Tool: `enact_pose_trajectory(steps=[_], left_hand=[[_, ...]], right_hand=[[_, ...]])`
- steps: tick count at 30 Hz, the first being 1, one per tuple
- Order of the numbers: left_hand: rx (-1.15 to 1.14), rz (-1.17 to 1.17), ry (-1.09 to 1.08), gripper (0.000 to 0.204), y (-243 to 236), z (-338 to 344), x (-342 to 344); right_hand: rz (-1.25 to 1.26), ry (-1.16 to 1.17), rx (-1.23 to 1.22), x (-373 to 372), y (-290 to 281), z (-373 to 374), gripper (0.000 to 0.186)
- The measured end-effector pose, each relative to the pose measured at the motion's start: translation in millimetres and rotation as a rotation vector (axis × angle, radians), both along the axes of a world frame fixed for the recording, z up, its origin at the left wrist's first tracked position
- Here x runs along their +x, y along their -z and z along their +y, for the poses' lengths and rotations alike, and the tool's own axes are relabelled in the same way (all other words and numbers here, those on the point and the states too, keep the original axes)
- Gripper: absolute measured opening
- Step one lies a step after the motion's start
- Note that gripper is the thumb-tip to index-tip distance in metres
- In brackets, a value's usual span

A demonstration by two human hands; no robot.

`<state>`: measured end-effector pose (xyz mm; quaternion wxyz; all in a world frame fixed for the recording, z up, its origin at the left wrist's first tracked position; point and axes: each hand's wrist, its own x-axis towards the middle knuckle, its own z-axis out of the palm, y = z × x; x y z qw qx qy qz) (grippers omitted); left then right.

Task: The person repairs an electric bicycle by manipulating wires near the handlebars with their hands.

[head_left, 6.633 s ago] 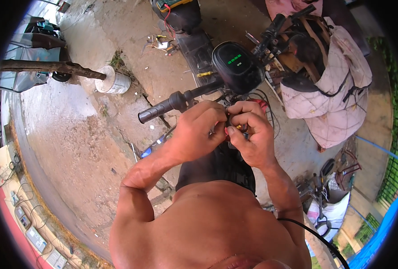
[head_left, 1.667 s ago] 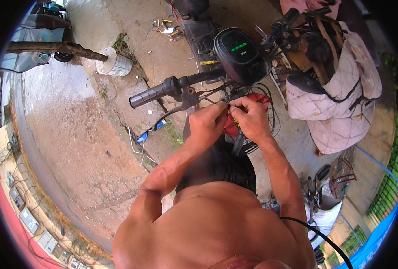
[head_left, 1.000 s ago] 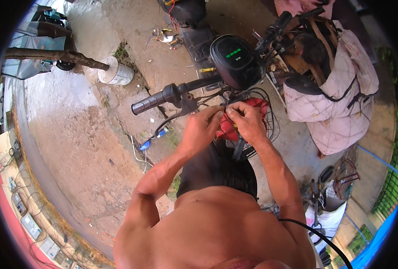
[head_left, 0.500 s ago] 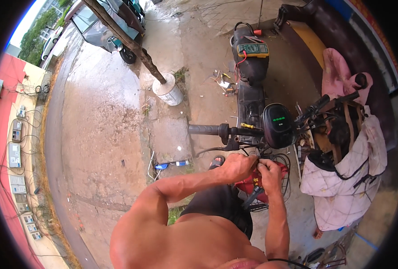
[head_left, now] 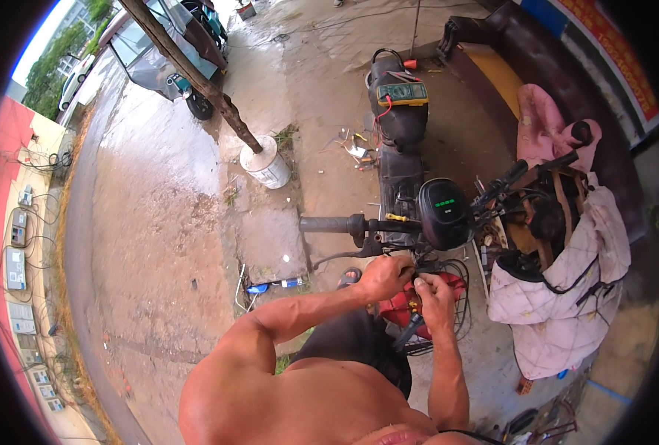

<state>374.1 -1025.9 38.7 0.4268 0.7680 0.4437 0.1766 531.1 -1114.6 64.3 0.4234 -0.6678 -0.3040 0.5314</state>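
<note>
My left hand [head_left: 387, 279] and my right hand [head_left: 437, 299] meet in front of an electric scooter's handlebar [head_left: 329, 224]. Fingers of both are pinched around something small and dark, mostly hidden between them; I cannot make out what it is. Just below them lies a red bag [head_left: 397, 311] in the scooter's front basket, and black cables [head_left: 459, 271] loop beside my right hand. Above my hands, the round black display [head_left: 445, 213] is lit with green marks. A yellow-handled screwdriver [head_left: 397, 218] rests behind the bar.
A multimeter [head_left: 403, 93] with a red lead sits on the scooter's seat [head_left: 402, 127]. Right of the scooter stands another handlebar with a pale quilted cover [head_left: 559, 319], near a brown sofa [head_left: 567, 70]. Left, a post rises from a white bucket [head_left: 265, 167]; small parts [head_left: 357, 150] litter the ground.
The whole view has shifted, so the scooter and my hands appear slightly further left. Both hands stay pinched together above the red bag, with only small finger movement.
</note>
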Motion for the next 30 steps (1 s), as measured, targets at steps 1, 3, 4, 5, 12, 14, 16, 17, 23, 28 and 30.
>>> enact_pose_trajectory(steps=[1, 3, 4, 5, 12, 14, 16, 17, 23, 28, 30], left_hand=[[-0.018, -0.036, 0.000, 0.017, 3.1, 0.8, -0.5], [-0.035, -0.039, 0.009, 0.018, 0.7, 3.6, -1.2], [-0.058, -0.088, 0.008, 0.019, -1.6, 3.8, -1.3], [-0.079, -0.135, 0.006, 0.020, -5.5, 4.1, -1.8], [-0.134, -0.118, 0.004, 0.020, -17.1, 3.8, -4.1], [-0.254, -0.109, -0.048, 0.018, -23.4, 2.7, -2.0], [-0.461, -0.162, -0.121, 0.017, -31.0, 1.1, -1.0], [-0.669, -0.217, -0.203, 0.017, -33.8, -1.1, -0.1], [-0.794, -0.341, -0.335, 0.011, -6.6, -14.8, -8.0], [-0.669, -0.233, -0.325, 0.014, -1.5, -16.0, -3.9], [-0.642, -0.225, -0.325, 0.014, -2.7, -16.6, -4.0]], right_hand=[[0.026, -0.004, -0.010, 1.5, 1.9, -1.2, 0.032], [0.075, 0.010, -0.004, 3.0, 4.7, -3.6, 0.032], [0.125, 0.018, 0.001, 3.8, 5.8, -4.6, 0.033], [0.126, 0.020, 0.003, 4.2, 6.9, -5.3, 0.033], [0.208, 0.033, -0.013, 1.0, 4.9, -8.2, 0.032], [0.210, 0.047, -0.004, 0.6, 4.3, -8.4, 0.032], [0.248, 0.031, -0.021, -0.5, 2.3, -7.1, 0.031], [0.246, 0.042, -0.017, -0.7, 4.1, -8.0, 0.031], [0.151, -0.056, 0.014, -2.3, 14.4, -12.3, 0.033], [0.185, -0.022, 0.070, -3.0, 36.6, -17.5, 0.038], [0.179, -0.017, 0.079, -3.5, 35.7, -18.2, 0.037]])
